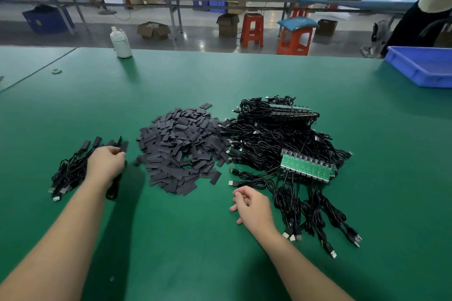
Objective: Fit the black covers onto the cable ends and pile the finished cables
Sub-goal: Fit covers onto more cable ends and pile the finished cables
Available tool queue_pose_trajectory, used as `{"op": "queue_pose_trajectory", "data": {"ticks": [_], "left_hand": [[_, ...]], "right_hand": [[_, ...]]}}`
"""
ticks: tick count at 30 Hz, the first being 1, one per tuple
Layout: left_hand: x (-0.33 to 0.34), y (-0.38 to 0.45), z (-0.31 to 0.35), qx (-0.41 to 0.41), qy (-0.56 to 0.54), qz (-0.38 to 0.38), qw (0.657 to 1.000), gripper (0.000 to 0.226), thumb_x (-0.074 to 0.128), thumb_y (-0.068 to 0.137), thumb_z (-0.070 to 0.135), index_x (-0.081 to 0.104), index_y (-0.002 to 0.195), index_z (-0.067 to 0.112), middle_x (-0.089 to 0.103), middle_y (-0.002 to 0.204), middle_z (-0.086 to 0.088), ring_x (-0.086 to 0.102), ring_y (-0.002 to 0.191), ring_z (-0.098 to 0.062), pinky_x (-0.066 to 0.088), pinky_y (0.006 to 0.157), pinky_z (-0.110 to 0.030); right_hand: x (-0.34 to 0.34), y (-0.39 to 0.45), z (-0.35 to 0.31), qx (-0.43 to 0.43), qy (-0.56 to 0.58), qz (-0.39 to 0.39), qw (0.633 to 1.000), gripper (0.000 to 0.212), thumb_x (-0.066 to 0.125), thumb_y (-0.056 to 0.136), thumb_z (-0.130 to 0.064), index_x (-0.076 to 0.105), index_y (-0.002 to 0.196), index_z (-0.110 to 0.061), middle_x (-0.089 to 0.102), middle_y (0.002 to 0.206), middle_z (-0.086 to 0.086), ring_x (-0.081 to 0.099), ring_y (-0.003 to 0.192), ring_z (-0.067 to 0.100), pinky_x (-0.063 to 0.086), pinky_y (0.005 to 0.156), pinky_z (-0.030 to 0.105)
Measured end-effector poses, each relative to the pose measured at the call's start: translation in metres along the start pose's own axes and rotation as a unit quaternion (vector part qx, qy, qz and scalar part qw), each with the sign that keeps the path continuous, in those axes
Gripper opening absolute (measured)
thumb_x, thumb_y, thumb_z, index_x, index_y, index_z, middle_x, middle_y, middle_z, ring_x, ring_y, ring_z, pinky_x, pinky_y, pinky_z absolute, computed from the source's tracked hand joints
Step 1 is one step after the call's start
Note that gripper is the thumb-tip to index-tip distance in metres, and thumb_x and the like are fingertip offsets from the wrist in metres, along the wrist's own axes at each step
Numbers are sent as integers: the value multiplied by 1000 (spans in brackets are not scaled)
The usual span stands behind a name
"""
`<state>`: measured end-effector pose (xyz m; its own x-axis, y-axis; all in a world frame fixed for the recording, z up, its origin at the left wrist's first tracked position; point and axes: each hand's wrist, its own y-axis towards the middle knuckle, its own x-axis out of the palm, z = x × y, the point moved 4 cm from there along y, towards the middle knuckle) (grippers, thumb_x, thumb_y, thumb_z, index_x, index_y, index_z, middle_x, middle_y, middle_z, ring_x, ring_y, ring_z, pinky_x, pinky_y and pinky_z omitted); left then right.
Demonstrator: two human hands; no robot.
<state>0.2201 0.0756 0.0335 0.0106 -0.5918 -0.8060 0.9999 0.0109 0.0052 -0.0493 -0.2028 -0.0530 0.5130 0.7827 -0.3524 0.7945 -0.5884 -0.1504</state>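
A heap of flat black covers (179,148) lies mid-table. To its right sprawls a tangle of black cables (276,144) with green circuit boards (307,166) on their ends. At the left sits a small pile of covered cables (71,168). My left hand (105,162) is over that pile, fingers curled round a black cable whose covered end sticks up past the fingertips and whose coil hangs below the wrist. My right hand (253,206) hovers near the loose USB plugs, fingers loosely curled, holding nothing.
A white bottle (120,43) stands at the far edge of the green table (171,239). A blue bin (423,65) sits at the far right. A small ring (56,71) lies far left. A person (425,0) stands beyond the table.
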Motion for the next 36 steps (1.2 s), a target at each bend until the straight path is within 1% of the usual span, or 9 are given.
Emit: {"op": "queue_pose_trajectory", "data": {"ticks": [3, 10, 13, 16, 19, 23, 28, 31, 36], "left_hand": [[-11, 25, -5, -16, 36, 20, 999, 27, 63, 88, 17, 71, 113, 11, 70, 110, -17, 63, 99, -36, 53, 85, -41], [-14, 55, -23, -35, 137, 43, 989, 20, 61, 91, 12, 67, 110, 15, 67, 105, -20, 61, 96, -40, 48, 73, -39], [-1, 56, -32, -42, 142, 20, 989, 25, 62, 93, 15, 57, 116, 6, 63, 109, -25, 58, 100, -43, 51, 82, -46], [7, 54, -32, -36, 137, 20, 990, 42, 56, 98, 26, 47, 134, 6, 58, 124, -28, 54, 115, -45, 46, 90, -50], [10, 46, -28, -13, 179, 44, 983, 43, 49, 100, 33, 48, 131, 4, 57, 126, -27, 50, 117, -46, 43, 92, -50], [19, 22, -18, 34, 243, 54, 968, 54, 55, 93, 39, 47, 136, 8, 49, 135, -25, 44, 121, -44, 42, 97, -49], [49, -10, -26, 124, 339, -25, 932, 56, 60, 84, 14, 49, 139, 12, 40, 148, -18, 36, 132, -37, 40, 104, -43], [53, -15, -39, 151, 305, -37, 940, 60, 53, 86, -5, 45, 145, 8, 26, 158, -20, 27, 144, -35, 30, 116, -44], [44, -12, -34, 179, 288, -29, 940, 69, 48, 84, -14, 41, 148, 12, 17, 163, -13, 20, 147, -34, 24, 120, -44]], "right_hand": [[4, -5, 1, -33, -77, 43, 996, 23, 49, 97, -28, 59, 76, -25, 58, 59, -13, 71, 69, 8, 58, 56, 41], [5, -2, 0, -37, -117, 40, 992, 23, 50, 98, -28, 57, 76, -25, 48, 62, -3, 71, 75, 18, 55, 66, 45], [5, -1, 0, -41, -120, 37, 991, 21, 51, 98, -26, 59, 79, -25, 52, 68, -4, 70, 77, 17, 55, 69, 44], [5, -1, 0, -47, -124, 32, 991, 20, 51, 99, -25, 61, 82, -27, 54, 72, -6, 70, 78, 14, 56, 70, 43], [5, -1, 0, -50, -131, 30, 990, 18, 52, 98, -25, 62, 84, -28, 57, 76, -7, 70, 78, 12, 57, 71, 42], [5, -1, -2, -52, -133, 26, 989, 17, 54, 98, -27, 62, 83, -30, 58, 77, -8, 69, 78, 11, 56, 72, 40], [3, -3, -3, -62, -132, 15, 989, 20, 54, 97, -24, 61, 81, -33, 52, 69, -11, 70, 79, 10, 54, 71, 36], [2, -3, -3, -65, -129, 6, 990, 22, 55, 97, -21, 61, 81, -34, 52, 66, -12, 70, 77, 5, 53, 69, 32], [0, -4, -4, -62, -128, -14, 990, 23, 57, 96, -21, 60, 80, -37, 52, 65, -14, 70, 81, 5, 55, 76, 33]]}}
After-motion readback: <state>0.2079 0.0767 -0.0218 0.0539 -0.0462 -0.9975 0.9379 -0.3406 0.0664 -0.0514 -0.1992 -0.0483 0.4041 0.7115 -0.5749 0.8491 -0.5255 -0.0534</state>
